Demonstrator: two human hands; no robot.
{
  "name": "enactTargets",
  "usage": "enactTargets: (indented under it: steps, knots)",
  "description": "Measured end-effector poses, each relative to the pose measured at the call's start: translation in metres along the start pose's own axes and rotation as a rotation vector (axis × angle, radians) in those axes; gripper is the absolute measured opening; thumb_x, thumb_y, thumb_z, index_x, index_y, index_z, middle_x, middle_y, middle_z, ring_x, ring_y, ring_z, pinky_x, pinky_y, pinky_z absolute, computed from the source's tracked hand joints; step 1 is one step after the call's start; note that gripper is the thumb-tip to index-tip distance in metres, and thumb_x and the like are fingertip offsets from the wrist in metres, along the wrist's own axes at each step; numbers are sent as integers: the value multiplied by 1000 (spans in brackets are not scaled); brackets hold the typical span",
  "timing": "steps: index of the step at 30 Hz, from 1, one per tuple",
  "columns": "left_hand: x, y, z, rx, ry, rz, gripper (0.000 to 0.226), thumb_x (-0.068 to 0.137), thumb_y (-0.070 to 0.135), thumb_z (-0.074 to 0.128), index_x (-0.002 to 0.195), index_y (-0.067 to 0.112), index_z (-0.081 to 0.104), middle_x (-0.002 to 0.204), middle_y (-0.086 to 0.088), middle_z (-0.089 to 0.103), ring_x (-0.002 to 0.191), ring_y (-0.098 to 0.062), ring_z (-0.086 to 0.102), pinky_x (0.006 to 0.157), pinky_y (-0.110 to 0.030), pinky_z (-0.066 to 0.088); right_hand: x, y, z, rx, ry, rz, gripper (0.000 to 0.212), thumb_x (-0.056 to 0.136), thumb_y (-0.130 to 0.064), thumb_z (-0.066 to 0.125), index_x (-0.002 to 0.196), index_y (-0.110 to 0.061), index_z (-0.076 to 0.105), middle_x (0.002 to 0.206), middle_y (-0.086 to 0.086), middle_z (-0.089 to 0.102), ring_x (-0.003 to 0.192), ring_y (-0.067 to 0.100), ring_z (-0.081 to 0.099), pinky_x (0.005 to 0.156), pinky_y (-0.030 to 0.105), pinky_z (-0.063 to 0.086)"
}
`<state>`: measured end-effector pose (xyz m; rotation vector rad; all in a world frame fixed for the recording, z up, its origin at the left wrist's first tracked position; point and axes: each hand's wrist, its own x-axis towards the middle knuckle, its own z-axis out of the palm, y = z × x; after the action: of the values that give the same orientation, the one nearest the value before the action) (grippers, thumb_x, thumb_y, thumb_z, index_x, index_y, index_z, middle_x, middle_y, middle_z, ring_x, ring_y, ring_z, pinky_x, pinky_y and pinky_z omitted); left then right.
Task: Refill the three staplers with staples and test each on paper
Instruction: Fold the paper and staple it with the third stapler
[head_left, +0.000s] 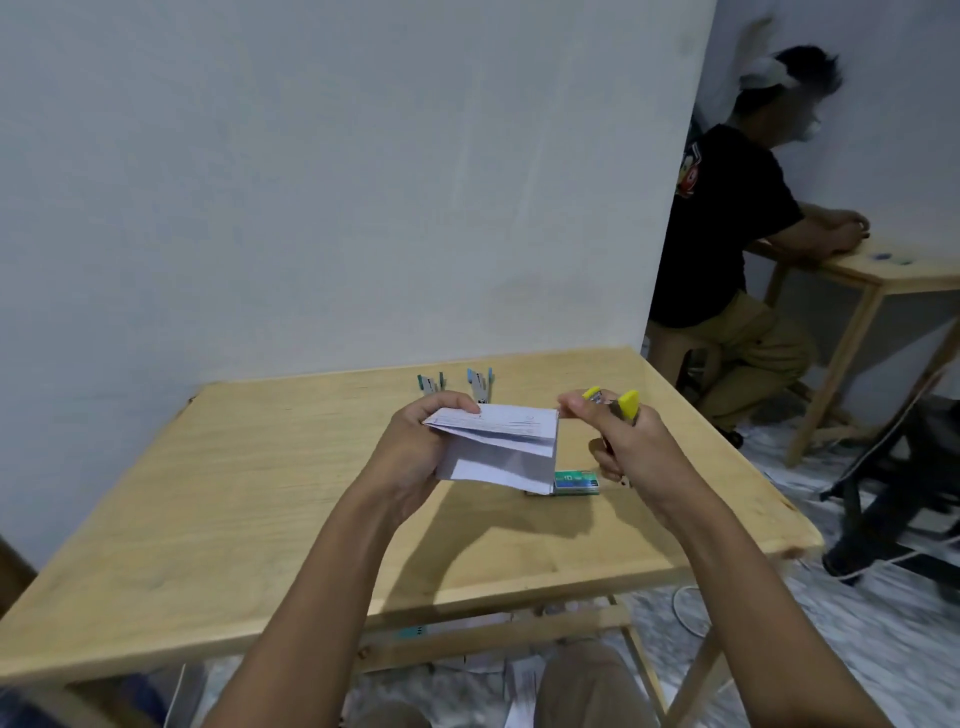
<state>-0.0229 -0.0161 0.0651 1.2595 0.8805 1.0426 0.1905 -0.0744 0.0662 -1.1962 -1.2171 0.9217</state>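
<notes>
Above the tabletop (260, 493), fingers of the left hand (415, 441) pinch the folded paper (498, 447) while those of the right hand (628, 447) grip the yellow stapler (621, 402) just beside its edge: testing looks underway, and next that edge must enter the stapler's mouth.

Lighting is even, diffuse and moderately bright, apparently from overhead. The raised paper (498, 447) casts a soft-edged shadow on the table (208, 493). Motion blur softens the seated person (727, 234) and the floor (857, 623) at right. Wide-angle distortion bows the table edges.
</notes>
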Motion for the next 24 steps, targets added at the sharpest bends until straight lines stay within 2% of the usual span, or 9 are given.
enactTargets:
  steps: [2,4,5,7,10,13,16,21,24]
  knots:
    - [-4,-1,1,48,9,77,58,88,-18,35,66,22,70,81,-2,68,69,-21,59,51,-21,44,-2,-4,5,22,-50,117,42,80,-55,67,90,-14,72,93,3,75,46,14,20,49,29,19]
    - [-6,-4,0,103,18,142,61,86,-20,37,66,25,73,82,2,70,73,-20,59,55,-22,45,-5,0,10,-22,-88,145,31,85,-47,69,71,-20,67,71,0,65,47,15,20,50,29,19]
    - [-7,-4,0,118,20,154,60,87,-19,40,70,27,74,83,4,71,75,-19,60,57,-23,46,-5,2,12,-31,-76,146,30,86,-40,71,65,-21,62,59,-1,49,48,15,20,49,29,19]
    - [-12,-1,0,78,10,112,45,93,-5,47,92,30,75,84,3,71,72,-17,61,60,-24,47,-7,6,14,-33,-30,142,30,86,-30,74,64,-19,57,54,-3,31,50,16,23,49,28,22]
    - [-17,3,-5,-137,-41,-67,26,101,21,45,115,22,67,83,-4,68,66,-19,61,62,-31,52,-10,5,15,-41,34,129,30,88,-24,73,62,-21,58,47,-13,37,46,10,31,52,26,28]
    - [-18,-3,-14,-66,-121,-104,36,96,37,53,111,9,69,97,-13,72,81,-25,67,73,-38,59,-13,2,19,-80,51,86,25,91,-20,70,68,-19,62,42,-17,46,41,1,39,57,25,31]
    - [-20,-10,-17,32,-113,-83,33,88,27,66,112,4,69,104,-16,74,89,-24,69,74,-34,60,-16,-1,23,-78,48,73,16,92,-20,68,77,-16,67,42,-18,49,40,0,41,55,23,31]
    - [-19,-13,-18,-8,-46,-62,26,93,16,62,115,3,66,96,-13,75,86,-22,71,75,-32,60,-22,5,28,-11,-48,92,8,91,-20,68,92,-13,72,46,-16,52,46,8,31,50,25,24]
    - [-21,-15,-15,-12,-47,-58,25,92,17,63,114,5,66,97,-14,75,86,-23,72,75,-34,60,-26,7,33,7,-53,89,8,92,-13,67,96,-8,71,45,-16,55,40,1,43,46,14,32]
